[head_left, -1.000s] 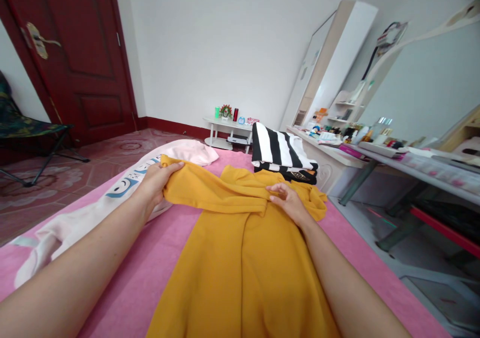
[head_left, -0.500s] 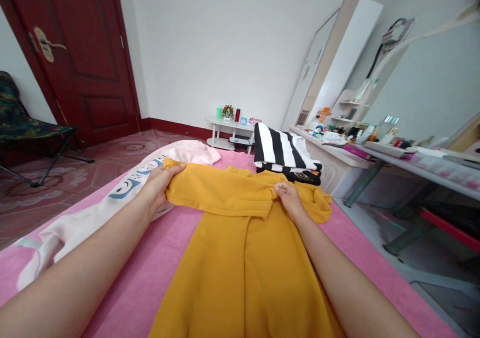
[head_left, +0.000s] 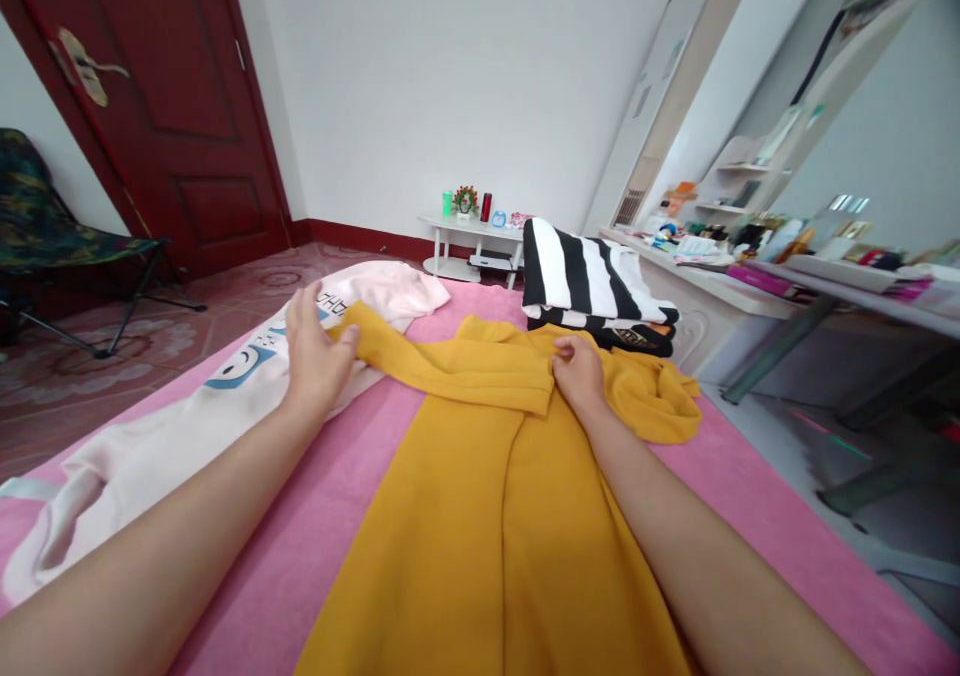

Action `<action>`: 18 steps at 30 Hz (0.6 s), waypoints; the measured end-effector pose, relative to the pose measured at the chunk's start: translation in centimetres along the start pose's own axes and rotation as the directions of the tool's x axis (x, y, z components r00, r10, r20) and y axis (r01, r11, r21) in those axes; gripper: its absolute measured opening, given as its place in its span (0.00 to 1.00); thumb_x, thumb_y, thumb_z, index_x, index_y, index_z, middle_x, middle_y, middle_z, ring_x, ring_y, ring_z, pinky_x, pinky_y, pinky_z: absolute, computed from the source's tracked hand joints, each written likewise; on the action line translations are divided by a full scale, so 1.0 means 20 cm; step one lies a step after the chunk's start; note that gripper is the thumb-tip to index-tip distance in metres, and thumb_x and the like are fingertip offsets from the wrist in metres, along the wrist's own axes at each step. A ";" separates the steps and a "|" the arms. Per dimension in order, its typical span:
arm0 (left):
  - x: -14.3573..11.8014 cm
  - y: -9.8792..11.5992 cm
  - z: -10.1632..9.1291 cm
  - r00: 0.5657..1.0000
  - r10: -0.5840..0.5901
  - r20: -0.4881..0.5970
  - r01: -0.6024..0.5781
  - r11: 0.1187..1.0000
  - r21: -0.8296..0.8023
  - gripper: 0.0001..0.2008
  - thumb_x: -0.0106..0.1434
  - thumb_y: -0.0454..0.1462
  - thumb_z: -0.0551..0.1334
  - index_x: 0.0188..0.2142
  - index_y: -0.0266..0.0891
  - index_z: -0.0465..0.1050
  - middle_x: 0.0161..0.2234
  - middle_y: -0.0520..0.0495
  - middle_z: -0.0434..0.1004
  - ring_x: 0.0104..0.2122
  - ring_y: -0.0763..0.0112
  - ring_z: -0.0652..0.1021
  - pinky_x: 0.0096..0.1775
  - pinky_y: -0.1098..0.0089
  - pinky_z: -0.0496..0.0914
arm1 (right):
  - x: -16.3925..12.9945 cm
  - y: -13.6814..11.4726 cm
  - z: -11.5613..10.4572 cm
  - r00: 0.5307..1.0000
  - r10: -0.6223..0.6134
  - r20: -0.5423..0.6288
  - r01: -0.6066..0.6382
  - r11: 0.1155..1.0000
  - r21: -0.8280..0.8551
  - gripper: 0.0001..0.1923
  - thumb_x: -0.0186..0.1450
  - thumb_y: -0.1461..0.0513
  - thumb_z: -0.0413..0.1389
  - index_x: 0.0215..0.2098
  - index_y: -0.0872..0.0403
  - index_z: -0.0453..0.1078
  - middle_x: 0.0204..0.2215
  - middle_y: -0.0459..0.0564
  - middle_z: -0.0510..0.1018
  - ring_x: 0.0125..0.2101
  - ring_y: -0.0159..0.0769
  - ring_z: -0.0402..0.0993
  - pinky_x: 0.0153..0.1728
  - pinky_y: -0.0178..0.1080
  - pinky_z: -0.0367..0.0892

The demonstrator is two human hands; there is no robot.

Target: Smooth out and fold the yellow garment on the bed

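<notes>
A mustard-yellow garment (head_left: 495,516) lies spread on the pink bed cover (head_left: 330,496), one sleeve folded across its top towards the left. My left hand (head_left: 313,356) lies flat with its fingers stretched out on a pale pink printed garment (head_left: 187,426), its thumb touching the tip of the yellow sleeve. My right hand (head_left: 577,374) rests at the upper middle of the yellow garment, its fingers curled and pinching the fabric where the sleeve fold ends. Bunched yellow cloth lies just right of that hand.
A folded stack topped by black-and-white striped clothes (head_left: 589,281) sits at the far end of the bed. Beyond stand a small white table (head_left: 471,241), a dark red door (head_left: 172,106) and a folding chair (head_left: 52,241). A cluttered dressing table (head_left: 757,281) runs along the right.
My left hand has let go of the yellow sleeve end and flattened onto the pink garment. The sleeve now lies down flat. My right hand stays at the fold.
</notes>
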State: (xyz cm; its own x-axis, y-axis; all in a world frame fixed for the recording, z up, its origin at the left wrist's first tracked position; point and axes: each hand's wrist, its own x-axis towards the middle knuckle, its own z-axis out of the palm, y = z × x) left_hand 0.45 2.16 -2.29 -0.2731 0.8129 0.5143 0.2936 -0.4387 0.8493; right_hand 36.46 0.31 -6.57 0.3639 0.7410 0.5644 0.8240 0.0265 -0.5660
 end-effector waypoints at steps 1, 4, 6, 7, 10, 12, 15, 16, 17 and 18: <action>-0.05 0.04 0.02 0.989 0.134 0.069 -0.141 0.984 0.104 0.28 0.54 0.30 0.61 0.55 0.44 0.62 0.61 0.45 0.54 0.61 0.56 0.57 0.60 0.55 0.53 | 0.00 0.01 -0.01 1.000 0.010 -0.019 -0.010 1.000 0.027 0.12 0.51 0.66 0.52 0.34 0.53 0.70 0.35 0.48 0.76 0.32 0.35 0.71 0.37 0.38 0.66; -0.23 0.18 0.12 0.844 0.326 0.425 -0.404 0.909 0.105 0.17 0.60 0.32 0.57 0.48 0.43 0.70 0.56 0.46 0.64 0.57 0.61 0.64 0.59 0.58 0.57 | 0.00 0.04 -0.04 0.995 0.069 0.066 -0.078 0.985 0.153 0.09 0.52 0.62 0.54 0.31 0.53 0.71 0.31 0.48 0.77 0.32 0.36 0.72 0.38 0.40 0.67; -0.36 0.28 0.21 0.675 0.385 0.630 -0.511 0.860 0.022 0.15 0.62 0.32 0.55 0.47 0.42 0.71 0.53 0.45 0.68 0.52 0.63 0.69 0.55 0.61 0.62 | -0.01 0.06 -0.05 0.982 0.072 0.173 -0.110 0.968 0.224 0.11 0.52 0.59 0.56 0.32 0.54 0.73 0.30 0.48 0.78 0.31 0.37 0.73 0.37 0.40 0.67; -0.41 0.33 0.24 0.587 0.423 0.690 -0.579 0.816 -0.007 0.15 0.62 0.32 0.55 0.47 0.42 0.71 0.51 0.45 0.69 0.51 0.64 0.70 0.53 0.63 0.64 | -0.02 0.07 -0.05 0.976 0.065 0.208 -0.116 0.963 0.245 0.12 0.51 0.58 0.57 0.33 0.55 0.73 0.30 0.48 0.78 0.31 0.36 0.73 0.36 0.39 0.68; -0.48 0.42 0.36 0.358 0.484 0.798 -0.790 0.613 -0.017 0.14 0.63 0.32 0.55 0.48 0.42 0.70 0.47 0.45 0.71 0.46 0.65 0.71 0.46 0.65 0.67 | -0.03 0.08 -0.04 0.971 0.041 0.234 -0.102 0.962 0.255 0.14 0.52 0.56 0.58 0.34 0.56 0.73 0.30 0.49 0.79 0.29 0.35 0.73 0.34 0.38 0.68; -0.48 0.45 0.44 0.260 0.460 0.849 -0.883 0.469 0.016 0.11 0.63 0.33 0.55 0.45 0.40 0.71 0.41 0.45 0.72 0.42 0.64 0.71 0.41 0.66 0.67 | -0.03 0.09 -0.04 0.969 0.028 0.244 -0.089 0.966 0.243 0.13 0.52 0.56 0.58 0.33 0.55 0.73 0.30 0.49 0.79 0.28 0.34 0.73 0.33 0.38 0.68; -0.47 0.44 0.54 0.214 0.395 0.894 -0.937 0.343 0.073 0.07 0.64 0.31 0.55 0.38 0.36 0.72 0.34 0.44 0.72 0.38 0.63 0.71 0.36 0.67 0.66 | -0.04 0.09 -0.05 0.963 0.011 0.271 -0.069 0.976 0.204 0.09 0.52 0.57 0.58 0.28 0.54 0.73 0.27 0.48 0.78 0.26 0.34 0.72 0.30 0.37 0.66; -0.47 0.43 0.56 0.220 0.376 0.900 -0.939 0.333 0.091 0.07 0.63 0.31 0.55 0.36 0.36 0.72 0.34 0.44 0.72 0.37 0.63 0.71 0.35 0.67 0.65 | -0.04 0.09 -0.05 0.961 0.008 0.276 -0.062 0.980 0.188 0.08 0.52 0.58 0.58 0.26 0.54 0.73 0.25 0.47 0.78 0.26 0.34 0.72 0.29 0.36 0.65; -0.47 0.41 0.57 0.237 0.365 0.901 -0.935 0.339 0.108 0.07 0.63 0.31 0.55 0.35 0.36 0.72 0.33 0.44 0.72 0.36 0.63 0.71 0.34 0.67 0.65 | -0.04 0.08 -0.06 0.961 0.007 0.277 -0.056 0.984 0.171 0.06 0.52 0.58 0.57 0.25 0.53 0.72 0.24 0.46 0.77 0.25 0.34 0.71 0.29 0.36 0.64; -0.48 0.40 0.57 0.258 0.362 0.896 -0.925 0.360 0.121 0.08 0.64 0.31 0.55 0.35 0.36 0.72 0.33 0.44 0.72 0.36 0.64 0.71 0.34 0.67 0.65 | -0.04 0.08 -0.06 0.962 0.008 0.273 -0.052 0.987 0.153 0.06 0.53 0.59 0.57 0.24 0.53 0.72 0.23 0.46 0.77 0.25 0.33 0.71 0.28 0.36 0.63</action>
State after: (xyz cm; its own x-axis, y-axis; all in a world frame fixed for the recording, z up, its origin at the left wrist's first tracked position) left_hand 15.89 -4.67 -1.75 0.8564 0.3942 0.3333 0.4693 -0.8635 -0.1845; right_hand 38.01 -1.02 -7.14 0.2381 0.8961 0.3745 0.7280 0.0905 -0.6795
